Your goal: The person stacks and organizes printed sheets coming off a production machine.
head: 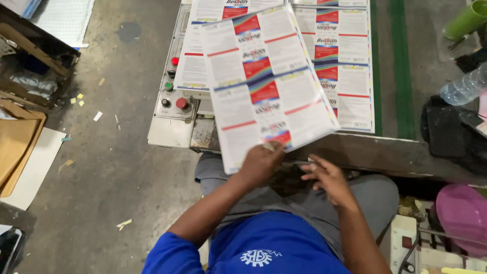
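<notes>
Over a dusty concrete floor (116,172) beside the machine's control panel (172,96), your left hand (261,161) pinches one printed sheet (264,86) lifted off the stack (345,61), your right hand (327,177) hovers loose-fingered and empty, so most sheets seem left.

Printed sheet (266,83) lifted in the left hand (261,161), gripped at its near edge, overlapping the stack of sheets (345,61) on the machine table (401,81) behind. Right hand (327,177) just right of the left, near the sheet's near corner, not touching. Control panel (173,96) left of the sheet. Plastic bottle (464,86) far right. Cardboard (18,147) on the floor far left
</notes>
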